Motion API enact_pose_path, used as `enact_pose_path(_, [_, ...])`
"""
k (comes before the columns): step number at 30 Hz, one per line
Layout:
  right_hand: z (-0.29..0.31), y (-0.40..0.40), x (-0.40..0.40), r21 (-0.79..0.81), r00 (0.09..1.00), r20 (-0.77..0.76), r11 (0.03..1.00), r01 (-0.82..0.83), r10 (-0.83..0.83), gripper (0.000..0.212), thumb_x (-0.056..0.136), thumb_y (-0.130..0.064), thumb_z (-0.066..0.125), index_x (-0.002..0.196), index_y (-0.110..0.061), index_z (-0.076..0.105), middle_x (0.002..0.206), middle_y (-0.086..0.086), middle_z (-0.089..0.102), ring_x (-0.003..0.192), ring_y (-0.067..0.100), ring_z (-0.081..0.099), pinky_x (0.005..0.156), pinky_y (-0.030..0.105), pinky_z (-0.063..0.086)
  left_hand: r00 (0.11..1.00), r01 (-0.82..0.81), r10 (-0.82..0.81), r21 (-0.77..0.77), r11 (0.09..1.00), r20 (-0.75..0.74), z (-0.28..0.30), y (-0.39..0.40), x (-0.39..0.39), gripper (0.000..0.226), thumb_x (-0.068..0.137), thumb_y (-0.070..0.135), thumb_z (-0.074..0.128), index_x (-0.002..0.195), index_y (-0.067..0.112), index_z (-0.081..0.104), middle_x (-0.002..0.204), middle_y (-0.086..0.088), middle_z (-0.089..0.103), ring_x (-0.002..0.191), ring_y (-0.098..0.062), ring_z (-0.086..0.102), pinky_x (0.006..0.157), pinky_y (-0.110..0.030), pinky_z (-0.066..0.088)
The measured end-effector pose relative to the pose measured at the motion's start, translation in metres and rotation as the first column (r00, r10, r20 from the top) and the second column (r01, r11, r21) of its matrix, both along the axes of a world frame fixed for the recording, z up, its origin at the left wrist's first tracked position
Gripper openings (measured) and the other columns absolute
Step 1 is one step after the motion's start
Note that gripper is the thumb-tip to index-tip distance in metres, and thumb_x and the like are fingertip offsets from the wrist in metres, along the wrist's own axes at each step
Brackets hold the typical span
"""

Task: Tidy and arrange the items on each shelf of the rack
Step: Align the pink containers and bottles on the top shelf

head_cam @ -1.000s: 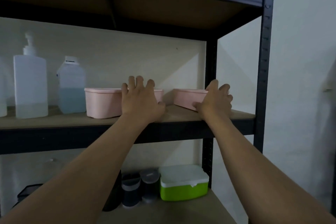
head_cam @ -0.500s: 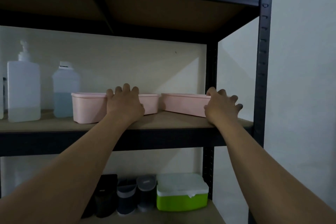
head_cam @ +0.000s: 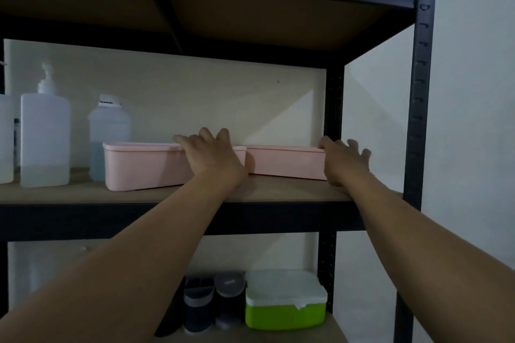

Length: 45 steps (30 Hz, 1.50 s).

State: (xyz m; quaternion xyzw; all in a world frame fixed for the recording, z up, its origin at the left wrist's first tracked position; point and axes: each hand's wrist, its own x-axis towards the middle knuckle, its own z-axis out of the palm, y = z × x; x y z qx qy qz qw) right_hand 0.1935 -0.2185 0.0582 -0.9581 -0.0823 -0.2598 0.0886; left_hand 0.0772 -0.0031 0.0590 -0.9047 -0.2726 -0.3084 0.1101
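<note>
Here, my hands are lining up two pink boxes on the middle shelf.

My left hand (head_cam: 213, 157) lies over the front and rim of the left pink box (head_cam: 145, 166), fingers spread, I judge to steady it; my right hand (head_cam: 344, 160) presses the right end of the right pink box (head_cam: 284, 160), fingers splayed, seemingly nudging it square. The boxes sit almost end to end on the brown shelf (head_cam: 167, 193), two clear bottles (head_cam: 44, 136) beside them. Dim room, pale wall (head_cam: 473, 92); a green box (head_cam: 284, 302) sits below.
</note>
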Motion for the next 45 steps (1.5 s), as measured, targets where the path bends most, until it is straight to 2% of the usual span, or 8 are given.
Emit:
enact_pose_path(8, [-0.005,0.014,0.011,-0.112,0.993,-0.107,0.993,0.030,-0.042,0.088,0.093,-0.007,0.056,0.162,-0.018,0.004,0.165,0.010,-0.008,0.152,0.041,0.009,0.122,0.058,0.018,0.897,0.433,-0.428,0.029,0.901,-0.105,0.022,-0.035,0.059,0.059,0.095,0.031,0.047,0.150,0.016,0.031,0.150,-0.012,0.036,0.136,-0.032,0.038,0.114,-0.050,0.027])
enact_pose_path(12, [-0.006,0.011,0.016,-0.140,0.973,-0.229,0.990,0.005,-0.037,0.087,0.103,-0.026,0.046,0.160,-0.022,-0.019,0.168,0.006,-0.023,0.157,0.033,-0.009,0.121,0.066,-0.003,0.898,0.359,-0.336,0.032,0.933,-0.284,0.023,-0.022,0.086,0.059,0.098,0.036,0.044,0.152,0.018,0.030,0.152,-0.011,0.037,0.139,-0.032,0.037,0.117,-0.054,0.020])
enact_pose_path(25, [-0.008,0.012,0.039,0.105,0.895,-0.439,0.994,-0.033,0.076,0.095,0.102,-0.051,0.050,0.152,-0.041,-0.030,0.150,0.000,-0.054,0.156,0.038,-0.011,0.121,0.067,0.009,0.877,0.420,-0.412,-0.021,0.907,-0.248,0.031,0.007,0.104,0.041,0.100,0.041,0.045,0.140,0.034,0.043,0.126,-0.010,0.050,0.095,-0.029,0.054,0.080,-0.037,0.039])
enact_pose_path(32, [-0.007,0.019,0.024,0.105,0.922,-0.344,0.983,-0.154,0.181,0.085,0.101,-0.063,0.041,0.160,-0.039,-0.015,0.161,0.009,-0.040,0.154,0.042,0.018,0.122,0.052,0.025,0.881,0.429,-0.431,-0.056,0.902,-0.197,0.033,0.007,0.090,0.066,0.099,0.054,0.042,0.158,0.040,0.016,0.160,-0.005,0.033,0.142,-0.030,0.039,0.114,-0.055,0.026])
enact_pose_path(36, [-0.005,0.021,0.034,0.012,0.899,-0.427,0.995,-0.099,0.095,0.088,0.097,-0.066,0.042,0.152,-0.048,-0.024,0.154,0.005,-0.050,0.154,0.045,0.012,0.122,0.060,0.022,0.982,-0.049,0.031,-0.095,0.994,-0.187,0.044,0.017,0.060,0.110,0.073,0.083,0.051,0.158,0.025,0.014,0.163,-0.018,0.022,0.148,-0.048,0.021,0.116,-0.068,0.014])
enact_pose_path(38, [0.000,0.031,0.030,-0.036,0.898,-0.440,0.999,-0.037,0.017,0.096,0.098,-0.051,0.053,0.153,-0.045,-0.026,0.157,0.007,-0.046,0.154,0.047,0.007,0.119,0.070,0.018,0.963,-0.048,-0.010,-0.209,0.977,-0.270,0.042,0.040,0.051,0.122,0.062,0.086,0.055,0.158,0.020,0.020,0.159,-0.015,0.032,0.143,-0.043,0.033,0.116,-0.062,0.027])
enact_pose_path(41, [0.009,0.061,0.009,-0.111,0.959,-0.281,0.992,-0.055,0.021,0.101,0.093,-0.017,0.061,0.161,-0.025,-0.014,0.166,0.013,-0.027,0.154,0.046,-0.002,0.117,0.073,0.011,0.929,0.057,-0.105,-0.145,0.988,-0.356,0.032,0.061,0.034,0.096,0.079,0.081,0.050,0.156,0.031,0.023,0.157,-0.010,0.032,0.140,-0.036,0.039,0.112,-0.054,0.035])
enact_pose_path(45, [0.015,0.093,0.016,-0.083,0.921,-0.270,0.946,-0.314,0.282,0.101,0.096,-0.037,0.062,0.160,-0.034,-0.016,0.170,0.002,-0.016,0.157,0.035,-0.009,0.122,0.066,0.008,0.933,0.162,-0.146,0.021,0.987,-0.328,0.024,0.071,0.017,0.066,0.097,0.068,0.036,0.154,0.038,0.024,0.152,-0.007,0.036,0.134,-0.033,0.042,0.107,-0.052,0.034])
